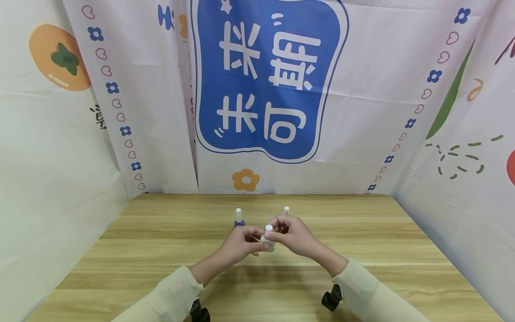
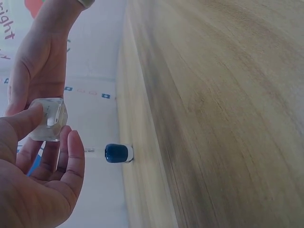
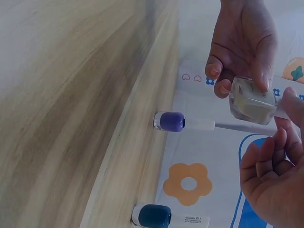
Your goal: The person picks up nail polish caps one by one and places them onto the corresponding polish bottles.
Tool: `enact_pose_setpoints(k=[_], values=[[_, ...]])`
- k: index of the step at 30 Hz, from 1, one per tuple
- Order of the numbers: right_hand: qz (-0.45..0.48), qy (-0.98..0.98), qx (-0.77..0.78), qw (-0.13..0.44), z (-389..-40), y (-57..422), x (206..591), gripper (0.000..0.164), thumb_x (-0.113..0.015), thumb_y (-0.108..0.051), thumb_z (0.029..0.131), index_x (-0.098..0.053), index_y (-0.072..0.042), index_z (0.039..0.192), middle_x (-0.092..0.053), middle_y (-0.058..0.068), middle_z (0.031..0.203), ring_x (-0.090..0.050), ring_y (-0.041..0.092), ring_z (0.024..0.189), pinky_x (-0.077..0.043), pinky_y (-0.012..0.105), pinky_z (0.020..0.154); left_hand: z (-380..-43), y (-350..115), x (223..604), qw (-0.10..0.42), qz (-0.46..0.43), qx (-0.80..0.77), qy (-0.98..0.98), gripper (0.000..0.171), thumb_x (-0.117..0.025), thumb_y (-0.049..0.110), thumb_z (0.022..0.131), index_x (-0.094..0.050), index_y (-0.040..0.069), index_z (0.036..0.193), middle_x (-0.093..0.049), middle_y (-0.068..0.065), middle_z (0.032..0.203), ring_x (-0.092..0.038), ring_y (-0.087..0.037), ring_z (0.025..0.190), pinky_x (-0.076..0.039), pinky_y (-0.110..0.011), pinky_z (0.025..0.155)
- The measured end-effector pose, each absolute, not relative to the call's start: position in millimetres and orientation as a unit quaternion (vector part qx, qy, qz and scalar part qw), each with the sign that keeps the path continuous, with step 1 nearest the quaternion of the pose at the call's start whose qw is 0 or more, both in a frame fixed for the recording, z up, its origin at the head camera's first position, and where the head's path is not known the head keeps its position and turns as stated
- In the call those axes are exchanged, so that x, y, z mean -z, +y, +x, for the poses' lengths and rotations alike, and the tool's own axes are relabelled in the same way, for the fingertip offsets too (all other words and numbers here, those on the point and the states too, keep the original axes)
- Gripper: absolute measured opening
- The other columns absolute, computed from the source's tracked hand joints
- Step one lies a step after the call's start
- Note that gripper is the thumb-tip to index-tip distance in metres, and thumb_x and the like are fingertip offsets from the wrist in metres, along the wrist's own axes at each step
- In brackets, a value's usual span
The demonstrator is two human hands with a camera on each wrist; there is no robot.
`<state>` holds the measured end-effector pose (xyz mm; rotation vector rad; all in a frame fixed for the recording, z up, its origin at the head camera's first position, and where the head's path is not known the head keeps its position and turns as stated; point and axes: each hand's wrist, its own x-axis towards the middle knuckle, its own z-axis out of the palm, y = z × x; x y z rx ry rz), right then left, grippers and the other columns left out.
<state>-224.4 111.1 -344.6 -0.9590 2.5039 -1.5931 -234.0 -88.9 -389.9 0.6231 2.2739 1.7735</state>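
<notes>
Both hands hold a small square nail polish bottle [image 1: 268, 244] of clear glass with whitish polish and a white cap, raised over the table. My left hand [image 1: 241, 243] grips the glass body between thumb and fingers, seen close up in the left wrist view on the bottle [image 2: 56, 118]. From the other side, my right hand [image 1: 297, 236] pinches the white cap with thumb and forefinger; its other fingers curl loosely in the right wrist view. There the bottle [image 3: 251, 104] lies sideways in the picture.
A purple nail polish bottle [image 1: 239, 222] stands upright beyond the left hand. Behind the right hand stands a dark teal nail polish bottle [image 3: 154, 216], mostly hidden in the head view. The wooden table [image 1: 161, 250] meets a printed cloth backdrop [image 1: 362, 134] with cloth at both sides.
</notes>
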Motion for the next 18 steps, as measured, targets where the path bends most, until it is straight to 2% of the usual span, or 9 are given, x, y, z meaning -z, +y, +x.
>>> enact_pose_setpoints(k=[18], values=[[-0.290,0.796,0.530,-0.017,-221.4,107.5,349.2,0.010,-0.071,-0.005,0.087,-0.062,-0.001,0.087,-0.054,0.001,0.079,-0.046,0.017,0.069,-0.039,0.022,0.060,-233.2,-87.9,393.2,0.063,0.220,-0.581,0.781,0.026,-0.075,0.013,0.085,-0.070,0.001,0.107,-0.069,-0.004,0.092,-0.062,-0.018,0.079,-0.056,-0.030,0.063]])
